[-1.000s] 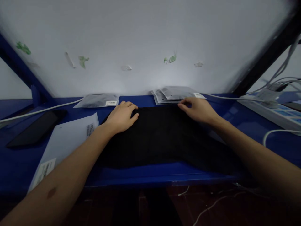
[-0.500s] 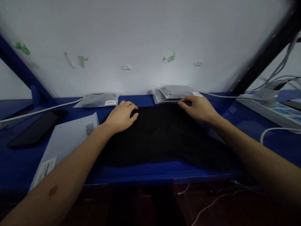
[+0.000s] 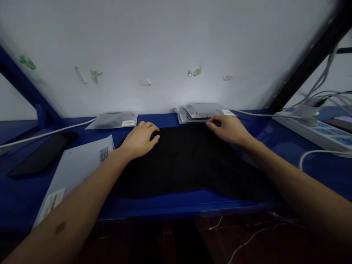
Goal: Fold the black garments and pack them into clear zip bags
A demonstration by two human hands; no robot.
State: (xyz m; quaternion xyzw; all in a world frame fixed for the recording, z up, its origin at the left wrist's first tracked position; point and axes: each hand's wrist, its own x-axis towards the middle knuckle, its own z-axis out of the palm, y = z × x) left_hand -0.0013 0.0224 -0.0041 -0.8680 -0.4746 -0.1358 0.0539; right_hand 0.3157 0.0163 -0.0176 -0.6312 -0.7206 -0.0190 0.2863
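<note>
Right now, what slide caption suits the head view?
Left hand and right hand at the far edge of black cloth on a blue table.

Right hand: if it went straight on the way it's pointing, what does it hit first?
Probably the gray plastic bags just beyond the right hand; depth is unclear, so it may already be touching them.

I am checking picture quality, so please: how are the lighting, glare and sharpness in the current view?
Head view: dim overall, with the white wall brightest low down, above the stacked bags; head view: the black cloth is so dark its folds hardly show; head view: faint sheen on the blue table; head view: leftmost label too soft to read.
</note>
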